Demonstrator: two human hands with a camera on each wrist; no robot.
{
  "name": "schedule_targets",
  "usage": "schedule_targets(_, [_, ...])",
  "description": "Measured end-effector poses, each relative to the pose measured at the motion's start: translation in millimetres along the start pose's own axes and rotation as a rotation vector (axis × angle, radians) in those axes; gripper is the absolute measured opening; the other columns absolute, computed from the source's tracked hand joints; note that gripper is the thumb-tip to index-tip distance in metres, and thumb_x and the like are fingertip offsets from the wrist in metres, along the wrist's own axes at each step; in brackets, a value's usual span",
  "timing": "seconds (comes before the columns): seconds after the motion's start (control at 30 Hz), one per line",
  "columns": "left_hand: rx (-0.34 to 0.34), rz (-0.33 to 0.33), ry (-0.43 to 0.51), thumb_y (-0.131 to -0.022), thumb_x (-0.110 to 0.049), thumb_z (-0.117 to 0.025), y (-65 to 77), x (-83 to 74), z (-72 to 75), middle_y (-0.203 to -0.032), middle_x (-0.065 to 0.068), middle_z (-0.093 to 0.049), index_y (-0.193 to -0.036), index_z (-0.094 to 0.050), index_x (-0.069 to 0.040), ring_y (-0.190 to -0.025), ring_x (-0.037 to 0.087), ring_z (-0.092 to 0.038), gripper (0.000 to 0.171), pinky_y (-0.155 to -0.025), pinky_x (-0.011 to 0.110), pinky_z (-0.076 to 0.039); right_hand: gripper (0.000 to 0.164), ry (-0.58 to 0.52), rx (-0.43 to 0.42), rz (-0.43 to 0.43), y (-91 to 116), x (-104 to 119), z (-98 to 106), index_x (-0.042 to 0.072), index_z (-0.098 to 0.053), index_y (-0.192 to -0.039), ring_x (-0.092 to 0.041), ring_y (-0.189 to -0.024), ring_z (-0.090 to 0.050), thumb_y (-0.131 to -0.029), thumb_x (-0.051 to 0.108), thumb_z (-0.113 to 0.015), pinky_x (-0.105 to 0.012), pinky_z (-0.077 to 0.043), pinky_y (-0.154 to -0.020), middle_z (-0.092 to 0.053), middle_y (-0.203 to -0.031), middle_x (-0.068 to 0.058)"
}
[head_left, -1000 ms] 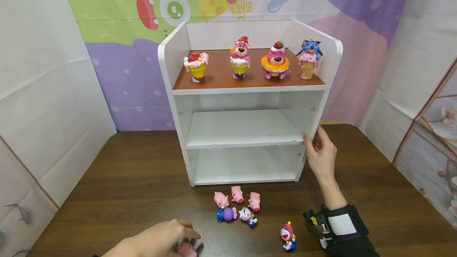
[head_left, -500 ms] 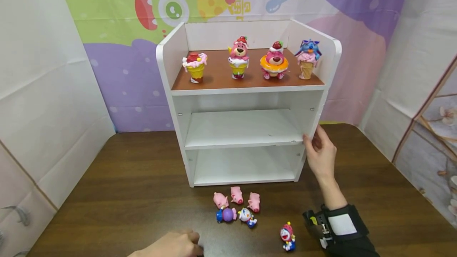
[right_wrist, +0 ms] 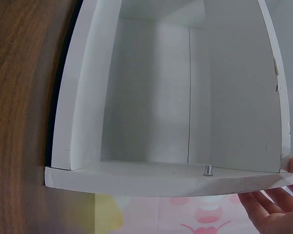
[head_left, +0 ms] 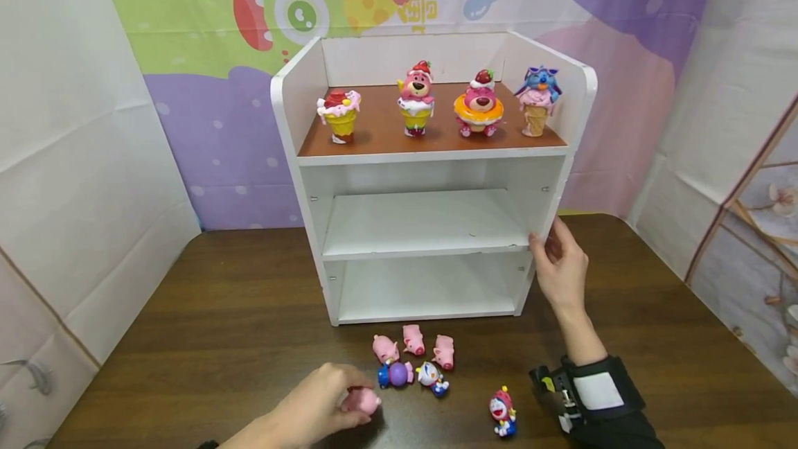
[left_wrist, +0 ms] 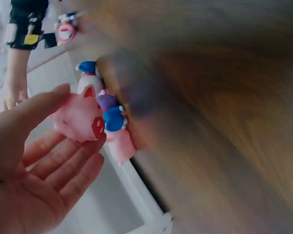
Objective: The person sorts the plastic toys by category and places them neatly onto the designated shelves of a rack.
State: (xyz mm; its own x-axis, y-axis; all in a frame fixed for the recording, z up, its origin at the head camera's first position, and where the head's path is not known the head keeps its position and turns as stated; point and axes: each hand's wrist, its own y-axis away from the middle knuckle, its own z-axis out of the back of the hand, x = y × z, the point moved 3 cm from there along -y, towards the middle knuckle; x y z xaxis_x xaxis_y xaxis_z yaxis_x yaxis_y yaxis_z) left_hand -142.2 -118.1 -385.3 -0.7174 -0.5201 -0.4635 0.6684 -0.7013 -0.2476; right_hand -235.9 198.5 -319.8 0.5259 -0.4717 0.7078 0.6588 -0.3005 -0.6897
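A pink toy pig (left_wrist: pixel 78 117) with a red snout is pinched between the thumb and fingers of my left hand (head_left: pixel 318 404), held low near the front of the table. My right hand (head_left: pixel 563 269) grips the right side edge of the white shelf (head_left: pixel 424 253), thumb in front and fingers behind. Three more pink pigs (head_left: pixel 413 339) lie before the shelf's base. Beside them are a purple-and-blue figurine (head_left: pixel 396 374) and a white-and-blue figurine (head_left: pixel 432 379). Farther right lies a figurine with a red hood (head_left: pixel 501 412).
Along the top shelf board stand a yellow cone figurine (head_left: pixel 341 116), a pink bear in a cup (head_left: pixel 417 99), a bear with an orange ring (head_left: pixel 479 104) and a blue figurine on a cone (head_left: pixel 537 101). A printed curtain (head_left: pixel 206 151) hangs behind the brown table (head_left: pixel 237 338).
My left hand dipped toward the bottom edge, then came back up and to the right with the pig. My right hand stays on the shelf's side.
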Motion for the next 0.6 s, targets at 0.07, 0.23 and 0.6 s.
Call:
schedule_targets(0.07, [-0.046,0.041,0.118,-0.069,-0.01,-0.074,-5.7,3.5,-2.4,-0.073,-0.009,-0.061,-0.082,-0.066,-0.007,-0.067,-0.001,-0.053,0.016,-0.057,0.016,-0.046,0.037,-0.012,0.001,-0.002,0,-1,0,-0.01,-0.051,-0.116,-0.012,-0.081,-0.059,-0.079,-0.011,-0.055,-0.011,-0.046,-0.068,-0.059,-0.097,-0.029])
schedule_targets(0.23, [-0.058,0.177,0.394,-0.071,-0.006,-0.071,-13.1,16.0,-9.7,-0.076,0.001,-0.065,-0.084,-0.066,-0.003,-0.068,0.006,-0.059,0.015,-0.058,0.018,-0.05,0.038,-0.026,0.006,0.002,-1,-2,0,-0.01,-0.051,-0.117,-0.016,-0.082,-0.059,-0.079,-0.011,-0.055,-0.01,-0.045,-0.068,-0.059,-0.098,-0.03])
schedule_targets(0.6, [0.0,0.244,0.609,-0.07,-0.001,-0.071,-8.2,34.9,-19.5,-0.086,0.014,-0.062,-0.091,-0.06,0.01,-0.075,0.016,-0.061,0.026,-0.068,0.023,-0.05,0.038,-0.035,0.02,-0.003,-1,-2,0,-0.011,-0.05,-0.117,-0.039,-0.087,-0.056,-0.08,-0.011,-0.054,-0.01,-0.044,-0.07,-0.057,-0.102,-0.031])
